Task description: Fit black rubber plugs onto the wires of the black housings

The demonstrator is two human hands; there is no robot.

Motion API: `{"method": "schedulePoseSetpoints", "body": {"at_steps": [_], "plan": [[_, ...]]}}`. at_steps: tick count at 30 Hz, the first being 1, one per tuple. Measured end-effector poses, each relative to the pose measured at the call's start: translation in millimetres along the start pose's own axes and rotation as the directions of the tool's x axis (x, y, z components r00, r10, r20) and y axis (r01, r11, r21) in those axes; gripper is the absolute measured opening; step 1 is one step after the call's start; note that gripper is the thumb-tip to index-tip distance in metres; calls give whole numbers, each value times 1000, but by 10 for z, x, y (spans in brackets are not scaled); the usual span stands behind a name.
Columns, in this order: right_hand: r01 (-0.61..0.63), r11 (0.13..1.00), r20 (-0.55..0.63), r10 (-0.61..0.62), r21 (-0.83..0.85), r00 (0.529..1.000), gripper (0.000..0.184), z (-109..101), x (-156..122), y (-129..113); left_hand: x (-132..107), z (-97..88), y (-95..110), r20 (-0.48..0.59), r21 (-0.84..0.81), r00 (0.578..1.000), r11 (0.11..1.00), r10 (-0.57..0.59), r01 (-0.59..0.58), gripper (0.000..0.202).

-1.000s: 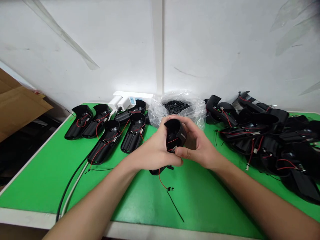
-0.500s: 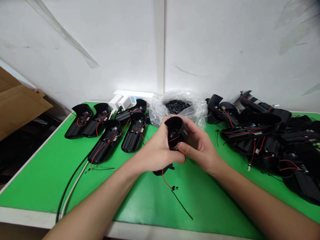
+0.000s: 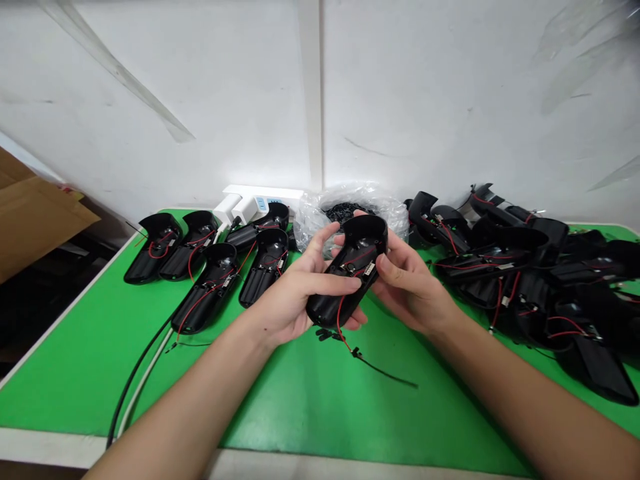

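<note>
Room: white wall (image 3: 150, 100) behind everything, with a cardboard box (image 3: 30, 220) way off to the left of the black plastic shell.
Bench: big green bench (image 3: 310, 407) with a white edge, and the black plastic shell sits right above the middle of it, held up in the air.
Right-side pile: messy heap of similar black shells (image 3: 520, 280) with red wires, just right of the held one.
Left-side group: six more open shells (image 3: 205, 290), neatly laid out left of it.
Behind it: clear plastic bag (image 3: 313, 227) full of small black parts (image 3: 345, 210), right behind the shell, touching the left hand's knuckles or close to it, can't quite tell. White power strip (image 3: 270, 193) with white plugs (image 3: 233, 210) sits further back left.
Cables: black and white cables (image 3: 137, 380) run along the bench, down-left of it.
Left hand (image 3: 295, 293): fingers (image 3: 335, 285) curled firmly around the shell's lower side.
Right hand (image 3: 410, 287): fingers (image 3: 393, 267) and thumb pinching its upper right edge.
Shell: open side up, tilted, red wire (image 3: 340, 327) hanging out the bottom, thin black wire (image 3: 385, 373) trailing onto the bench.
</note>
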State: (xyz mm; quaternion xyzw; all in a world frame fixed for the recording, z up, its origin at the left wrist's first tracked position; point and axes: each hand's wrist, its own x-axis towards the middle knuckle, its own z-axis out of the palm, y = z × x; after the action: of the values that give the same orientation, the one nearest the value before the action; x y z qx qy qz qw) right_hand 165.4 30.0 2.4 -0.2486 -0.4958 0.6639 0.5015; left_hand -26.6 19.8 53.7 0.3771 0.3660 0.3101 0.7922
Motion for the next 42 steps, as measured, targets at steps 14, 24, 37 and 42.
{"method": "schedulePoseSetpoints", "body": {"at_steps": [14, 24, 37, 42], "plan": [[20, 975, -131, -50, -223, 990, 26, -231, 57, -319, -15, 250, -443, 78, 973, 943, 183, 325, -143, 74], [-88, 806, 137, 205, -585, 969, 44, -290, 84, -321, 30, 419, -598, 92, 977, 966, -209, 243, -41, 72], [-4, 706, 277, 283, -708, 918, 64, -288, 82, -302, 47, 584, -601, 64, 944, 972, -329, 227, 15, 73], [3, 704, 284, 282, -710, 916, 67, -288, 76, -298, 63, 613, -660, 64, 938, 963, -344, 261, 31, 78]]}}
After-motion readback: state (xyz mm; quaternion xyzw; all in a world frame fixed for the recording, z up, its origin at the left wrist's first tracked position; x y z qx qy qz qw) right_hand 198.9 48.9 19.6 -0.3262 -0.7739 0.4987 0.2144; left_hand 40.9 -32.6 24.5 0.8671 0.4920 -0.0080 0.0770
